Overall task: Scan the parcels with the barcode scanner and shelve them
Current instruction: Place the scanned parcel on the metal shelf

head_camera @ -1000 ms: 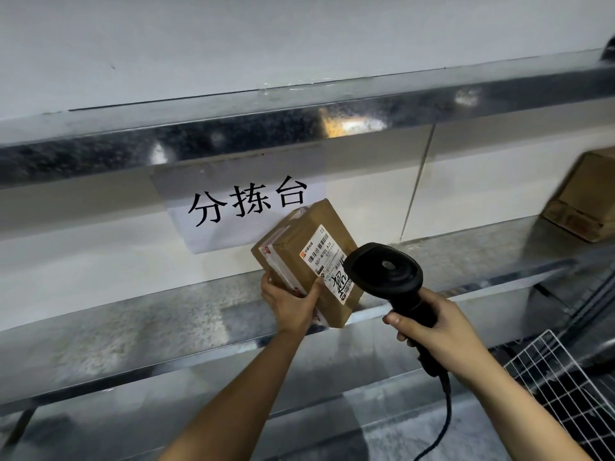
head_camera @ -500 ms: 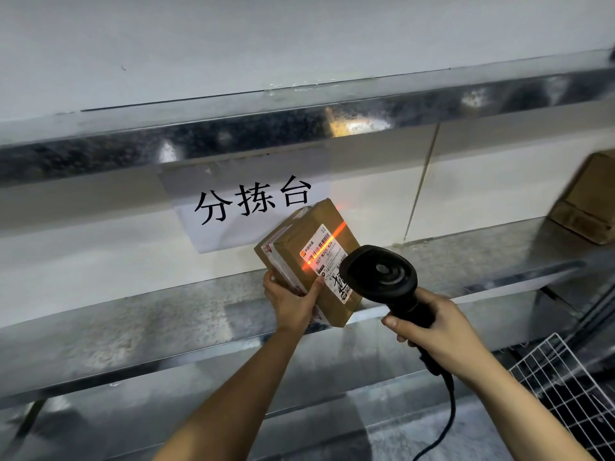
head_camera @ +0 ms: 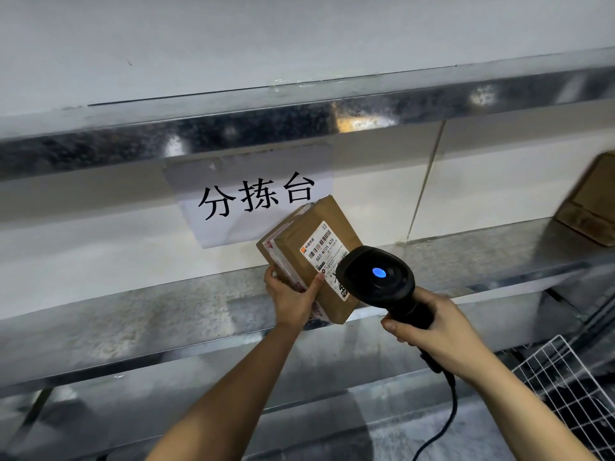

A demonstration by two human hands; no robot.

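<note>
Your parcel [head_camera: 319, 257] is up in the air, tilted, just in front of the metal shelf [head_camera: 133, 314] and right below the paper sign [head_camera: 253, 197]. Your left hand [head_camera: 293, 299] has it by the lower corner only, thumb on the label [head_camera: 327, 257] side and fingers wrapped behind. That's the first thing I'd watch: a corner pinch on a tilted box can let it swing or slip down past the shelf lip.

Your right hand [head_camera: 439, 334] is curled tight around the handle of the barcode scanner [head_camera: 379, 277], and the scanner head sits just beside the parcel, covering the lower end of the label. A blue light is on at the back of it, which probably means a read, but I can't tell for sure, so don't shelve on faith.

Also mind the cable [head_camera: 446, 417] hanging below the scanner: the wire basket [head_camera: 572, 390] is near it on the scanner's right, so it could snag. The other box [head_camera: 592, 204], well off to the parcel's right on the shelf, takes up some of the landing room there.
</note>
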